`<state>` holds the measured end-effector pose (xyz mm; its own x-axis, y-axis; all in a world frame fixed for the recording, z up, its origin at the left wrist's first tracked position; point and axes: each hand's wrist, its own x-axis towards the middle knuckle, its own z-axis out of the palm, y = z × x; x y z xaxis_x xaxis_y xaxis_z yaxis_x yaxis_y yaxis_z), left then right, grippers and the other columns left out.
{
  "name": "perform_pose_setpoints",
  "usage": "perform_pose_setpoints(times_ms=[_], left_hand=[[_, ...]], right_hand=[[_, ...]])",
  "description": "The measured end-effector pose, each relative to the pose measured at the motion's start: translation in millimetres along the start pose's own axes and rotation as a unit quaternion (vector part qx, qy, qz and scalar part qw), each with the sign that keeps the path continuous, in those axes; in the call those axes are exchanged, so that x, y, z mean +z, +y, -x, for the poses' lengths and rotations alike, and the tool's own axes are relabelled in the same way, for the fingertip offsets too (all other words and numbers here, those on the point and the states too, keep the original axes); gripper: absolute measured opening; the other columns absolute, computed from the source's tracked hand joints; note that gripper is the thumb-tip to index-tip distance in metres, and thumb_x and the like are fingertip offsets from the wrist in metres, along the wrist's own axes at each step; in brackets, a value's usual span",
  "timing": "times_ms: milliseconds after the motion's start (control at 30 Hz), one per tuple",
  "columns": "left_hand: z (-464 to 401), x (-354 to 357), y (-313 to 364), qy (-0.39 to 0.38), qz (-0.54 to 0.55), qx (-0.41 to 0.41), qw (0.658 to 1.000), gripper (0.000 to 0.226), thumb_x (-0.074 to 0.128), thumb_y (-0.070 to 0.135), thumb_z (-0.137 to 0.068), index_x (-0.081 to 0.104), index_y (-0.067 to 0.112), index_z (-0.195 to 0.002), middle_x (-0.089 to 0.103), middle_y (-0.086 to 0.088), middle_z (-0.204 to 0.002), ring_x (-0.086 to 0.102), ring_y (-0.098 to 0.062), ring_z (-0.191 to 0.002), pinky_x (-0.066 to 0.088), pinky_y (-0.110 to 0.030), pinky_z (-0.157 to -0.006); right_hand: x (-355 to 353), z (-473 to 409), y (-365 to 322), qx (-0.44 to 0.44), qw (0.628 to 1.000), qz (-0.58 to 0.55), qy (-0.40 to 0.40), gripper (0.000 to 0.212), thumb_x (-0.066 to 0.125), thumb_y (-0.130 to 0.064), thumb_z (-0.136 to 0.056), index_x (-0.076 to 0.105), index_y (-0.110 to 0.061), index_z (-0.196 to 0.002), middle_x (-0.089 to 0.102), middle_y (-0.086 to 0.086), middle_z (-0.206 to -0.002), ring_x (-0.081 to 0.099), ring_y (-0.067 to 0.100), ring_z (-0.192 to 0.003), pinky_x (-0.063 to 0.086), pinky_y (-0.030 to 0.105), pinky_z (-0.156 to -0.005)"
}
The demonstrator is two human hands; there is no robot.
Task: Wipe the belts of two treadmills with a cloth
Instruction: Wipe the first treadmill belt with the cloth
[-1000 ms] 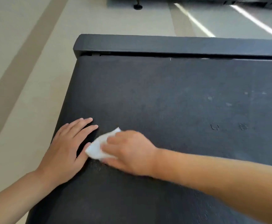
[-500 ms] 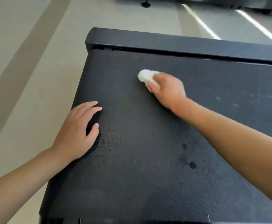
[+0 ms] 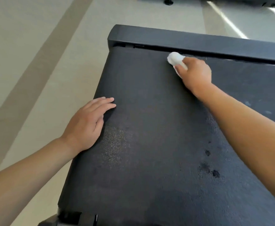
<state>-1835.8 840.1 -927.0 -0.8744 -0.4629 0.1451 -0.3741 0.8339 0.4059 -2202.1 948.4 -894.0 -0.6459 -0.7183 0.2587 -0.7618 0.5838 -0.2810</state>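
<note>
The right hand (image 3: pixel 194 74) held a white cloth (image 3: pixel 176 59) on the far end of the black belt (image 3: pixel 158 128), close to the dark end bar (image 3: pixel 198 40). The left hand (image 3: pixel 86 124) lay flat on the belt's left edge.

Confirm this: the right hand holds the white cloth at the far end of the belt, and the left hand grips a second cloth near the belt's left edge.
One thing is wrong. The left hand grips no cloth: it rests flat, fingers straight, on the belt near its left edge, as the head view shows. The rest stands: the right hand holds the white cloth at the belt's far end.
</note>
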Motion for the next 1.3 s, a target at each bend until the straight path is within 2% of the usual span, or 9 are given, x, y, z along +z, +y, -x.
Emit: perform_pose_setpoints(times_ms=[167, 367, 467, 600, 767, 933, 1067, 1200, 1300], left_hand=[[-1.2, -1.1, 0.2, 0.004, 0.004, -0.013, 1.000, 0.051, 0.039, 0.002, -0.096, 0.062, 0.015, -0.140, 0.053, 0.004, -0.155, 0.044, -0.019, -0.145, 0.020, -0.015, -0.122], [0.5, -0.2, 2.9, 0.008, 0.020, -0.011, 1.000, 0.049, 0.039, 0.001, -0.097, 0.063, 0.011, -0.139, 0.054, 0.000, -0.154, 0.043, -0.018, -0.146, 0.019, -0.016, -0.123], [0.9, -0.5, 3.8, 0.011, 0.008, -0.020, 1.000, 0.049, 0.039, 0.004, -0.097, 0.062, 0.011, -0.140, 0.054, -0.001, -0.154, 0.044, -0.021, -0.145, 0.023, -0.021, -0.124], [6.4, -3.1, 10.5, 0.019, -0.049, -0.033, 0.998, 0.047, 0.041, 0.009, -0.094, 0.064, 0.011, -0.136, 0.056, -0.006, -0.151, 0.051, -0.029, -0.137, 0.045, -0.045, -0.113], [7.9, -3.4, 8.7, 0.021, -0.046, -0.046, 0.998, 0.037, 0.045, 0.004, -0.096, 0.067, 0.010, -0.126, 0.058, -0.007, -0.145, 0.053, -0.032, -0.131, 0.047, -0.045, -0.107], [8.2, 0.6, 9.3, 0.046, -0.023, -0.054, 0.997, 0.028, 0.054, -0.007, -0.094, 0.066, 0.006, -0.115, 0.060, -0.009, -0.133, 0.053, -0.033, -0.120, 0.039, -0.031, -0.104], [9.0, -0.4, 17.4, 0.026, 0.002, -0.078, 0.997, 0.029, 0.058, 0.003, -0.096, 0.062, 0.009, -0.123, 0.054, -0.007, -0.138, 0.049, -0.030, -0.128, 0.031, -0.026, -0.109], [29.7, 3.8, 28.9, 0.004, 0.041, -0.094, 0.995, 0.044, 0.057, 0.022, -0.103, 0.051, 0.016, -0.147, 0.036, 0.001, -0.164, 0.025, -0.018, -0.155, 0.017, -0.030, -0.125], [32.3, 8.1, 26.6, 0.001, 0.052, -0.099, 0.994, 0.051, 0.050, 0.035, -0.101, 0.048, 0.020, -0.150, 0.032, 0.005, -0.167, 0.019, -0.013, -0.158, 0.009, -0.020, -0.125]], right_hand=[[1.2, 106.4, -77.5, -0.225, 0.969, -0.083, -0.059, 0.023, 0.062, -0.048, -0.097, 0.065, -0.025, -0.097, 0.072, -0.001, -0.100, 0.068, 0.026, -0.091, 0.052, 0.032, -0.070], [-11.5, 249.3, -125.5, -0.562, 0.787, -0.100, -0.233, 0.030, 0.046, -0.042, -0.105, 0.067, -0.024, -0.116, 0.063, -0.005, -0.099, 0.061, 0.021, -0.087, 0.048, 0.036, -0.067], [-4.4, 145.4, -93.6, -0.431, 0.892, -0.115, -0.076, 0.016, 0.060, -0.043, -0.100, 0.068, -0.031, -0.108, 0.070, -0.006, -0.106, 0.065, 0.021, -0.096, 0.051, 0.033, -0.074], [-0.8, 20.4, -19.5, -0.027, 0.999, 0.014, -0.025, 0.034, 0.048, -0.051, -0.100, 0.058, -0.020, -0.091, 0.067, 0.004, -0.107, 0.064, 0.033, -0.100, 0.039, 0.034, -0.069], [-3.4, 131.5, -91.7, -0.253, 0.959, -0.083, -0.095, 0.025, 0.052, -0.056, -0.099, 0.060, -0.042, -0.118, 0.067, -0.015, -0.126, 0.062, 0.011, -0.112, 0.047, 0.024, -0.086], [-16.4, 263.4, -128.5, -0.564, 0.776, -0.105, -0.261, 0.031, 0.052, -0.045, -0.103, 0.069, -0.023, -0.116, 0.064, -0.003, -0.098, 0.058, 0.022, -0.088, 0.042, 0.035, -0.065], [-13.4, 139.7, -73.0, -0.437, 0.888, -0.063, -0.129, 0.039, 0.036, -0.075, -0.098, 0.061, -0.057, -0.123, 0.060, -0.029, -0.128, 0.061, -0.002, -0.109, 0.051, 0.026, -0.093], [-16.1, 29.3, 24.6, 0.017, 0.999, 0.032, -0.001, 0.050, 0.039, -0.061, -0.096, 0.063, -0.018, -0.103, 0.067, 0.001, -0.103, 0.065, 0.035, -0.102, 0.048, 0.039, -0.076], [-13.3, 67.3, -22.3, -0.044, 0.999, -0.024, 0.002, 0.028, 0.051, -0.050, -0.100, 0.060, -0.025, -0.107, 0.070, 0.001, -0.109, 0.064, 0.029, -0.107, 0.044, 0.030, -0.079]])
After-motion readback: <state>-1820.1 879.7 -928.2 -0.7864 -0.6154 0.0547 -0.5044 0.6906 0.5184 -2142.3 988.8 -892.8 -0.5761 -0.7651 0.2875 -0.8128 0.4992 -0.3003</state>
